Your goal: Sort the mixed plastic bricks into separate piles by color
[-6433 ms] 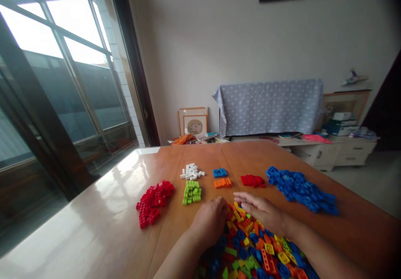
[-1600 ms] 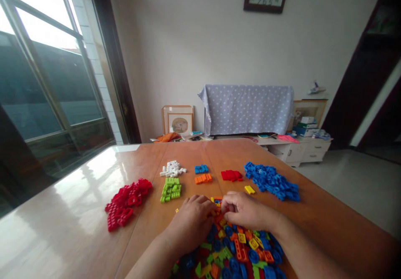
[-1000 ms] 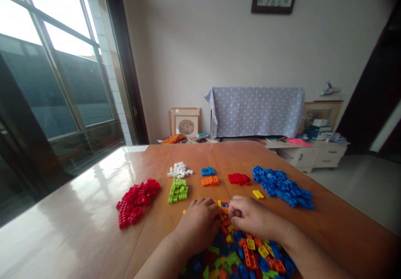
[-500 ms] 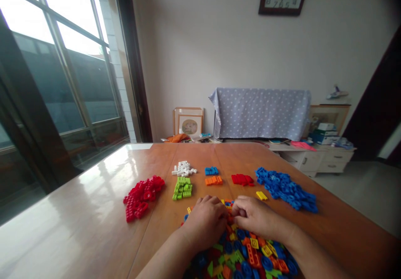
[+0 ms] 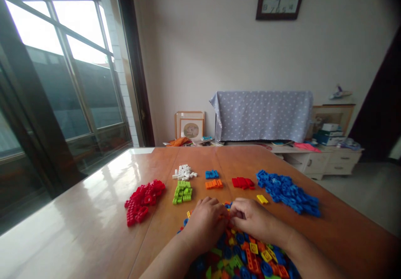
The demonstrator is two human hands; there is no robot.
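- Beyond the pile (image 5: 251, 260), a yellow row (image 5: 262, 199) is now seen where none was laid seconds earlier; a separate spot for yellow is judged to have been started.
- More loose pieces (image 5: 189, 214) are shown at the pile's left edge than a second ago; a spreading of the pile is suggested.
- The left hand (image 5: 206, 220) and right hand (image 5: 255, 218) are brought close together over the pile's far part, fingers curled inward; whether anything is pinched by either cannot be told, the fingertips being largely hidden.
- The pile itself is set on the table (image 5: 169, 229) and partly covered by both hands; round blue pieces are jumbled with orange, yellow, red and green ones, facing every way.
- Past the pile, single-colour groups are kept apart: an orange row (image 5: 214, 184) straight beyond it, a crimson heap (image 5: 144, 201) to its left, a blue heap (image 5: 288, 191) beyond its right side.
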